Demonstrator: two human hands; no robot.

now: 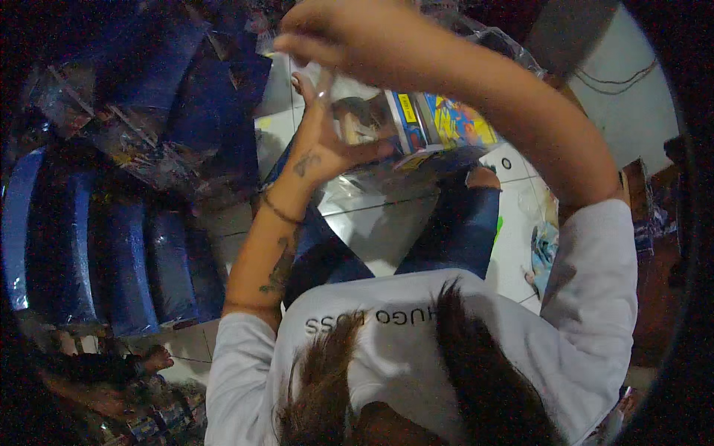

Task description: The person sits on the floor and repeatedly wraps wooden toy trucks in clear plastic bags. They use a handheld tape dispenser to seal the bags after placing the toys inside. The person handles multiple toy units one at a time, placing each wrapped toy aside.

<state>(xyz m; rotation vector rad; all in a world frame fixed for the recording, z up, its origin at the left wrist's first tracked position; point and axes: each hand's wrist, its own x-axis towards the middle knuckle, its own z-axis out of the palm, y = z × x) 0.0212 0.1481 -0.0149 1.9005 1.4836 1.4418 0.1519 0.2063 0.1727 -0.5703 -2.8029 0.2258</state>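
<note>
My left hand [321, 145] is raised in front of me with the fingers spread against a clear plastic sleeve [349, 111], its thumb pressing the film. My right hand [343, 39] reaches over from the right and pinches the sleeve's top edge between closed fingers. Behind and to the right of the sleeve, on the floor, lies a flat colourful package [446, 120] in blue, yellow and orange. Whether the sleeve holds anything I cannot tell. A thin bracelet circles my left wrist.
Stacks of blue plastic-wrapped bundles [111, 253] fill the left side, with more shiny wrapped packs [149, 97] behind them. My legs in blue jeans [454, 223] rest on a white tiled floor [387, 223]. Small scraps [543, 253] lie at the right.
</note>
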